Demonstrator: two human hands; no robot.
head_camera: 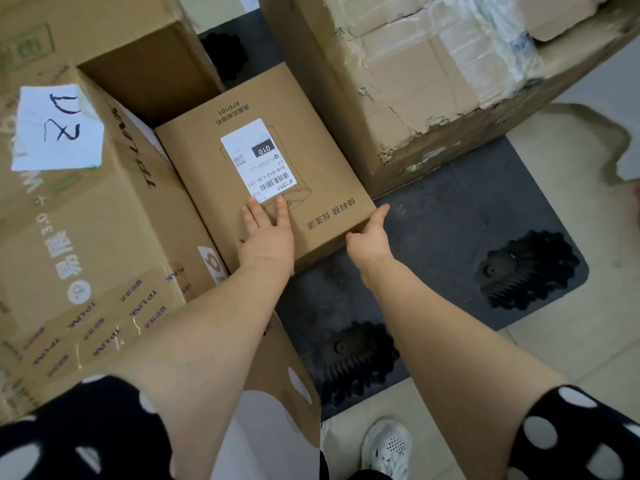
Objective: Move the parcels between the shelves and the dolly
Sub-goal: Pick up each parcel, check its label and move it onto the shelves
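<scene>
Labelled parcel (311,161) set on black dolly (450,220), flanked by TP-LINK box (104,220) and torn carton (398,81). Left hand (268,237) laid flat on top; right hand (369,240) placed against near right corner, forefinger extended.

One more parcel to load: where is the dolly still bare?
The dolly deck is bare at its near right corner, in front of the torn taped box and right of the labelled box. The left is crowded: the TP-LINK box sits tight against the labelled box.
</scene>
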